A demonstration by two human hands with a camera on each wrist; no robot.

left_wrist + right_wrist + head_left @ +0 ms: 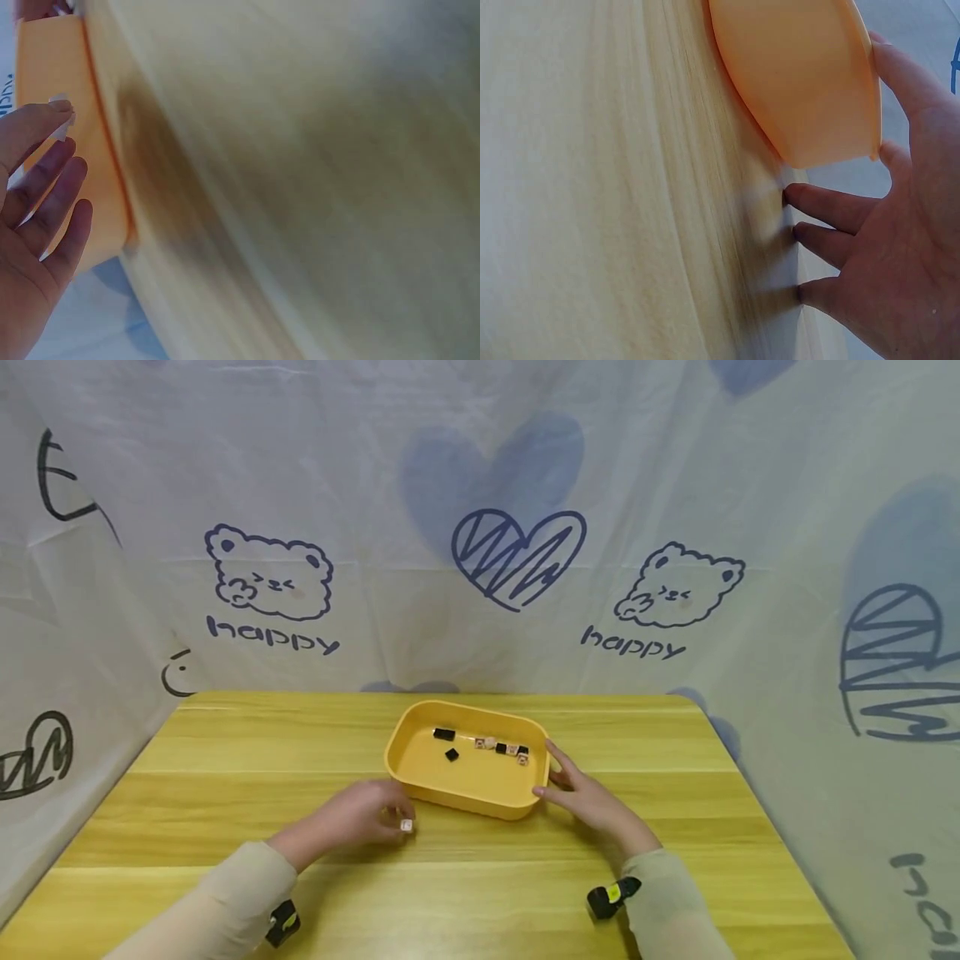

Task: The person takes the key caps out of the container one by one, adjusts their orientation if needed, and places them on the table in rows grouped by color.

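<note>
My left hand (367, 814) pinches a small white cube-shaped piece (407, 826) with dark marks on its face, just in front of the yellow tray's near left corner. In the left wrist view the white piece (61, 118) sits at the thumb tip, while the other fingers are spread. At the right end of the yellow tray (457, 795), my right hand (588, 797) holds the rim with thumb and forefinger. Its other fingers (829, 206) are stretched out below the rim in the right wrist view. Inside lie several small black pieces (452, 754) and whitish patterned pieces (522, 760).
The tray stands toward the back of a wood-grain table (480, 893). A white cloth (405, 635) printed with hearts and bears hangs behind and at both sides. Black straps with small devices (612, 898) are on both wrists.
</note>
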